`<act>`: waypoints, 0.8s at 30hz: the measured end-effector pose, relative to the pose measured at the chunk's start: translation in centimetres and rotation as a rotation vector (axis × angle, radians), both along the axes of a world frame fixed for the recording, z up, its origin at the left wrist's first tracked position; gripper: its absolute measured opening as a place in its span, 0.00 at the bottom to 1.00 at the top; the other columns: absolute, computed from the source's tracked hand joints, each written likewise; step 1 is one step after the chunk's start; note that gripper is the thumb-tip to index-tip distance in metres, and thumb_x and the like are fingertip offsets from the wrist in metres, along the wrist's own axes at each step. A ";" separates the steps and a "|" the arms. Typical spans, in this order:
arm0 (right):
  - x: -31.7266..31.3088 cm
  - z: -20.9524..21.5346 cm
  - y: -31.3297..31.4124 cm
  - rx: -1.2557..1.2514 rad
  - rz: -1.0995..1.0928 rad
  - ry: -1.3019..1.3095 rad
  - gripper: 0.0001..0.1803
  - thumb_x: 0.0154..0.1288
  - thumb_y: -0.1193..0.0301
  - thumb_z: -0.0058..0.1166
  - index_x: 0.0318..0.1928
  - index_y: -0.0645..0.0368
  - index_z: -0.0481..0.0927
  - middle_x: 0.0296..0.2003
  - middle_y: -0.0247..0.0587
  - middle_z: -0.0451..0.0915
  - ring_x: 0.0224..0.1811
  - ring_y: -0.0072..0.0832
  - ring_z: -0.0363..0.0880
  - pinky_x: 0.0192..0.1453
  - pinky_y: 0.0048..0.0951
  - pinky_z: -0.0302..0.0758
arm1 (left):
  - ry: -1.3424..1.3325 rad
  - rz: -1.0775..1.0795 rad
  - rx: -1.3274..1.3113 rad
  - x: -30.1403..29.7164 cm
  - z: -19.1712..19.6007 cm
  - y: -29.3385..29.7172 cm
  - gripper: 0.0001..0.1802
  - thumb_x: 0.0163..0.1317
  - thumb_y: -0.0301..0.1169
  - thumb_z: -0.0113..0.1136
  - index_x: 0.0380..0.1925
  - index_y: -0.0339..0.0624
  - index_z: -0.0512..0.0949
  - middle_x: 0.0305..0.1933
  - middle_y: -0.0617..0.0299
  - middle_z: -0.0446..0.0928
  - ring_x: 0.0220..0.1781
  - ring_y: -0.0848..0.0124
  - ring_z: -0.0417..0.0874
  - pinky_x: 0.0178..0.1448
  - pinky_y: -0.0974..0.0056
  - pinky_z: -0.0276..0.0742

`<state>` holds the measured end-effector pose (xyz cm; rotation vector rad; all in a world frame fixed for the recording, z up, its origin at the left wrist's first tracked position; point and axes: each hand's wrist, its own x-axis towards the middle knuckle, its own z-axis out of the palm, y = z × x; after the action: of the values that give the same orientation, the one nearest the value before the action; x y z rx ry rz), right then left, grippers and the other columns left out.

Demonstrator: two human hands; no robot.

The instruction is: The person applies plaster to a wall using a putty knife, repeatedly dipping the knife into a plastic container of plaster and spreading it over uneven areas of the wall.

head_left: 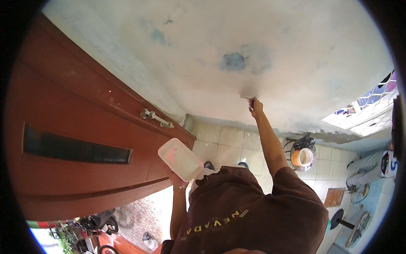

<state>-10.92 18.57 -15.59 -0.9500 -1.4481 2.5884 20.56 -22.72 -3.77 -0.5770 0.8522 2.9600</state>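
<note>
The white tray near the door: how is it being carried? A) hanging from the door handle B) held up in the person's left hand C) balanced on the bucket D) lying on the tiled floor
B: the white tray sits raised in the left hand beside the red-brown door, while the right hand presses a small tool to the wall.
</note>
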 end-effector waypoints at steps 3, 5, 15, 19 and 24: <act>-3.1 14.0 -2.1 -0.052 0.084 0.171 0.19 0.80 0.60 0.42 0.35 0.57 0.79 0.34 0.42 0.86 0.16 0.19 0.65 0.14 0.21 0.56 | 0.009 0.037 0.122 0.3 2.3 3.1 0.33 0.73 0.60 0.43 0.69 0.54 0.66 0.63 0.60 0.76 0.62 0.53 0.79 0.63 0.37 0.78; -3.4 28.4 -2.5 -0.230 0.352 0.560 0.16 0.79 0.62 0.45 0.39 0.61 0.77 0.40 0.41 0.88 0.21 0.17 0.71 0.19 0.17 0.60 | 0.117 0.021 0.096 -1.0 7.6 6.6 0.33 0.73 0.60 0.42 0.68 0.55 0.67 0.63 0.60 0.76 0.61 0.54 0.80 0.62 0.37 0.78; 8.7 54.3 -5.4 0.045 0.466 1.056 0.13 0.74 0.68 0.49 0.47 0.65 0.82 0.34 0.35 0.81 0.28 0.21 0.74 0.32 0.25 0.68 | 0.230 0.152 0.115 -1.7 8.6 17.5 0.35 0.71 0.62 0.45 0.69 0.54 0.66 0.65 0.60 0.74 0.63 0.57 0.78 0.66 0.41 0.76; 16.3 40.3 -4.0 0.418 0.708 0.925 0.10 0.69 0.70 0.60 0.38 0.66 0.84 0.29 0.31 0.80 0.31 0.18 0.72 0.34 0.24 0.68 | 0.240 0.143 0.153 -1.2 6.8 18.8 0.43 0.68 0.69 0.43 0.73 0.52 0.62 0.72 0.58 0.69 0.70 0.55 0.72 0.73 0.42 0.71; 22.5 31.0 -2.9 0.151 0.779 0.675 0.12 0.71 0.74 0.58 0.51 0.68 0.82 0.40 0.35 0.83 0.42 0.19 0.78 0.52 0.24 0.75 | 0.268 0.103 0.209 1.1 10.1 19.4 0.47 0.67 0.71 0.41 0.74 0.49 0.61 0.72 0.54 0.68 0.71 0.55 0.72 0.73 0.43 0.71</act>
<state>11.55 15.65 15.46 0.6067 -1.9573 2.7040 21.67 -3.35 6.38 -0.2251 0.5245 3.2145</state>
